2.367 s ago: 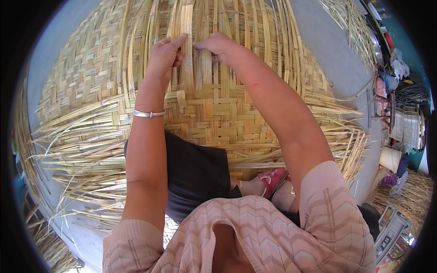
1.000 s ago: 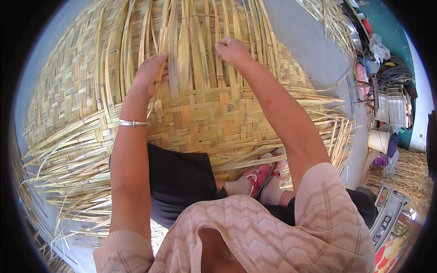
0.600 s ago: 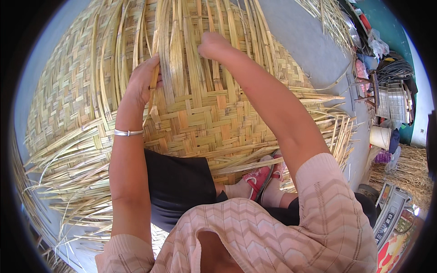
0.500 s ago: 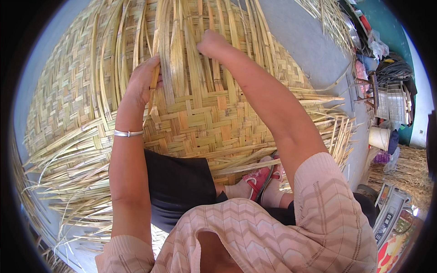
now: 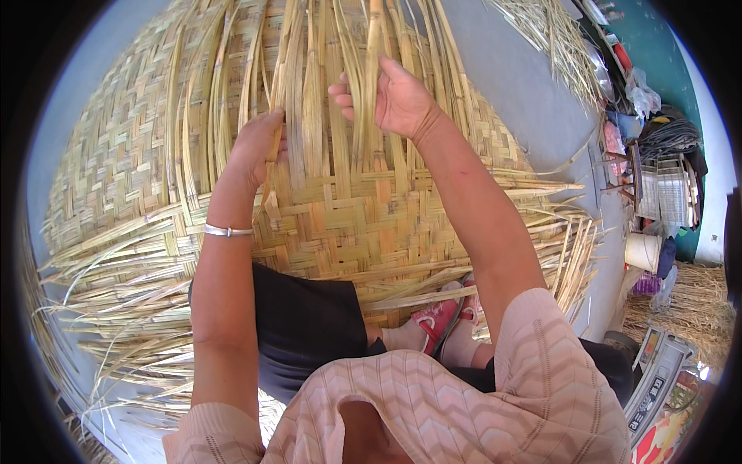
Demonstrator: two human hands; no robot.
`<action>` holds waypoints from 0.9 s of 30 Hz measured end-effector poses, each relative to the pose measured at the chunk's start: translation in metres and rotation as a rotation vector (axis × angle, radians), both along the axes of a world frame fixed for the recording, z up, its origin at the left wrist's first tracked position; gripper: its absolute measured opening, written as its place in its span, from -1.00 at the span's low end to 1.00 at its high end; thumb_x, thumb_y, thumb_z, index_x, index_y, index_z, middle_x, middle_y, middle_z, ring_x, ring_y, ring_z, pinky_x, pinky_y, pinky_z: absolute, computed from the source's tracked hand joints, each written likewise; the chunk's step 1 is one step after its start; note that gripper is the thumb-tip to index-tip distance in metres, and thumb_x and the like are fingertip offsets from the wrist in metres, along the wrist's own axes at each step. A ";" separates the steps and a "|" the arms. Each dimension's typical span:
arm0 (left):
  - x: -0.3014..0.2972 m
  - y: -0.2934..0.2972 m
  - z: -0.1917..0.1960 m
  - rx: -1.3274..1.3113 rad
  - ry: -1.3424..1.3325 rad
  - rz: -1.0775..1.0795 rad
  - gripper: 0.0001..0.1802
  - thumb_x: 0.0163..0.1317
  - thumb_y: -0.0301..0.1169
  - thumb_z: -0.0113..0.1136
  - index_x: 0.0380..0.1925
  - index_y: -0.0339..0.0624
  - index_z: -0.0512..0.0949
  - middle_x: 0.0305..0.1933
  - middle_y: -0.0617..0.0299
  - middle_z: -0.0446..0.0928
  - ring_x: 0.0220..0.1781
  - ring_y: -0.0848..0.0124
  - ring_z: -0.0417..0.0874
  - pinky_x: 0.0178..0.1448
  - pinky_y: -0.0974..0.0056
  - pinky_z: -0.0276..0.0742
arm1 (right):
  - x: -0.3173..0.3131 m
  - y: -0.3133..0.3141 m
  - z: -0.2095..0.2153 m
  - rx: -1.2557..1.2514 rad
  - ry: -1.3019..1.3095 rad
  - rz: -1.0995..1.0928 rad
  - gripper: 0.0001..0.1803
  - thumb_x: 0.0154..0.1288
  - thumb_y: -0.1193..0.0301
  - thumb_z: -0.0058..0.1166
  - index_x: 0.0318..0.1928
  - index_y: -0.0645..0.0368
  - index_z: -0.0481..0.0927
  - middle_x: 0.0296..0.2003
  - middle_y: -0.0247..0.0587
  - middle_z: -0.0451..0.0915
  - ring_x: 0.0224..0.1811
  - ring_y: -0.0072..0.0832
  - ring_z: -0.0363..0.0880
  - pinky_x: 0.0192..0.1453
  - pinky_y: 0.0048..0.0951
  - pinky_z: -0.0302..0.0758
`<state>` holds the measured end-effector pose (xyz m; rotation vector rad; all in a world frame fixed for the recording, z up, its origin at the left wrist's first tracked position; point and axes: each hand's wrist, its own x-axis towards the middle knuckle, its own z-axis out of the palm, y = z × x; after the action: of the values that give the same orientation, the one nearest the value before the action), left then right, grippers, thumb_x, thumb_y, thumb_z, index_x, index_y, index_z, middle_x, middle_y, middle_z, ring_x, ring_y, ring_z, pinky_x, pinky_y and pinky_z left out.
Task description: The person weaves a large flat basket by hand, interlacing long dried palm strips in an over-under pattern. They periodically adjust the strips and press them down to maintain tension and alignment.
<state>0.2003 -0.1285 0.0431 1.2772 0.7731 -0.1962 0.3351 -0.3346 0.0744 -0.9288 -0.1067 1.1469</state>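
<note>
A large woven reed mat [image 5: 340,240] lies before me, its long loose strips running away over the weave. My left hand [image 5: 259,147] is closed, pinching a narrow brown reed strip [image 5: 273,151] at the left of the middle bundle. My right hand [image 5: 402,100] is turned palm up around several raised reed strips [image 5: 363,100]. Its fingertips show left of these strips and the thumb points up on their right; part of the fingers is hidden behind them. Between my hands more flat strips [image 5: 313,116] lie lengthwise, their near ends at the woven part.
Loose strip ends fan out at the mat's left [image 5: 131,309] and right [image 5: 568,240] sides. A pile of cut reeds [image 5: 549,39] lies on the grey floor at upper right. A white bucket [image 5: 643,251], coiled black cable [image 5: 668,135] and straw [image 5: 684,305] are along the right.
My right hand has turned from a closed, palm-down pose to palm up, moving right and lifting strips. My left hand has shifted slightly right and nearer, still pinching the strip.
</note>
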 end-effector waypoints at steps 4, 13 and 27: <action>0.002 0.004 0.003 -0.060 -0.041 -0.130 -0.71 0.42 -0.18 -0.05 -0.09 -0.14 0.49 -0.43 0.37 0.46 -0.49 0.52 0.44 -0.46 0.42 0.43 | 0.005 0.019 -0.001 -0.230 -0.048 0.064 -0.65 0.45 0.37 -0.10 0.06 0.43 0.44 -0.09 0.08 0.60 -0.19 -0.30 0.68 -0.15 -0.30 0.69; -0.004 0.010 0.018 -0.176 -0.190 -0.308 -0.65 0.39 -0.36 0.00 0.15 -0.14 0.45 -0.26 0.47 0.55 -0.33 0.67 0.53 -0.34 0.51 0.46 | 0.006 0.057 -0.007 -0.261 -0.178 0.034 -0.81 0.33 0.43 0.10 -0.07 0.15 0.51 -0.14 -0.19 0.60 -0.12 -0.39 0.62 0.03 -0.29 0.61; -0.005 0.029 0.006 0.863 -0.203 -0.478 -0.78 0.16 -0.35 0.18 -0.31 -0.27 0.65 -0.34 0.10 0.62 -0.36 0.31 0.62 -0.22 0.24 0.52 | -0.035 -0.005 -0.021 -0.299 -0.197 -0.644 -0.76 0.33 0.42 0.14 -0.08 0.25 0.45 -0.23 -0.17 0.56 -0.23 -0.37 0.58 -0.08 -0.34 0.61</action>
<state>0.1958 -0.0995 0.0494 2.2604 0.3525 -0.1095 0.3004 -0.3400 0.0534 -1.2245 0.2007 0.4769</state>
